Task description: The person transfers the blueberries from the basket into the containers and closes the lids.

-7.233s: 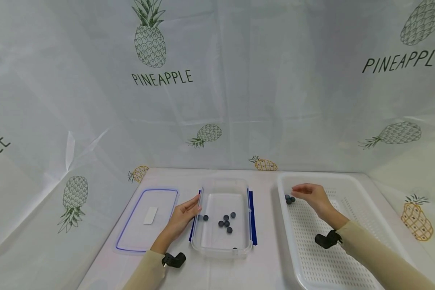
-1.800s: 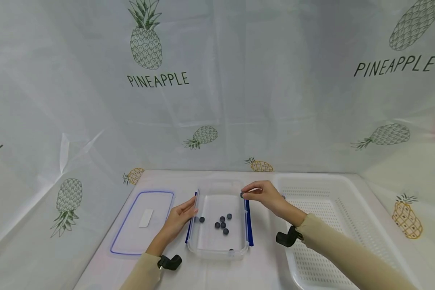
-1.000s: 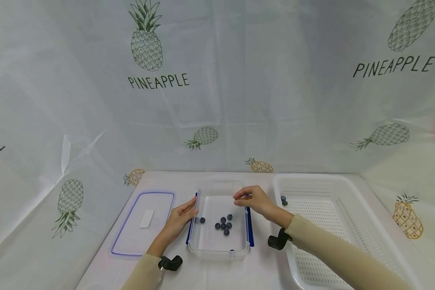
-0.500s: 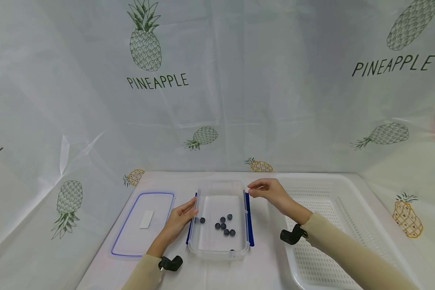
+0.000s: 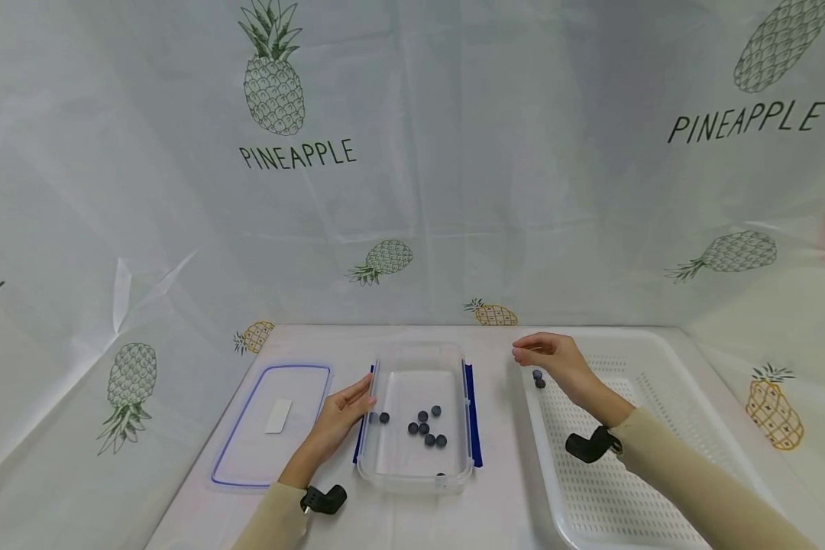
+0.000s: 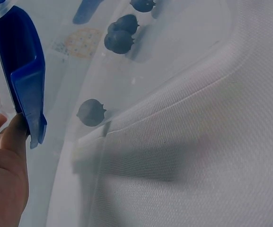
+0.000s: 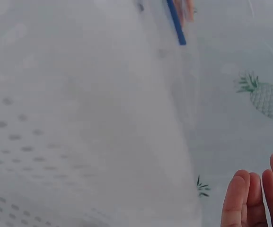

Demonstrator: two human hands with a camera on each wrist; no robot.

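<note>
My left hand [image 5: 344, 412] grips the left wall of a clear plastic food container [image 5: 412, 473], fingertips at its dangling blue latch [image 6: 28, 71]. Several blueberries [image 5: 413, 428] lie loose on the container's bottom, most of them clustered right of centre. In the left wrist view, crowned blueberries [image 6: 92, 112] show through the clear wall. Over the far left corner of a white perforated basket [image 5: 546, 458] hovers my right hand [image 5: 557, 363], fingers loosely bent and nothing between them. Just below its fingertips, two blueberries [image 5: 539, 383] sit against the basket's side.
Left of the container lies a clear lid [image 5: 247, 451] with a blue seal and a white label [image 5: 278, 416]. A second blue latch [image 5: 473, 420] hangs along the container's right side. Behind the table rises a pineapple-print sheet [image 5: 412, 191].
My right hand carried a blueberry from the basket, released it in the container, and moved back right over the basket. The dropped berry rolled slightly toward me. My left hand stayed put.
</note>
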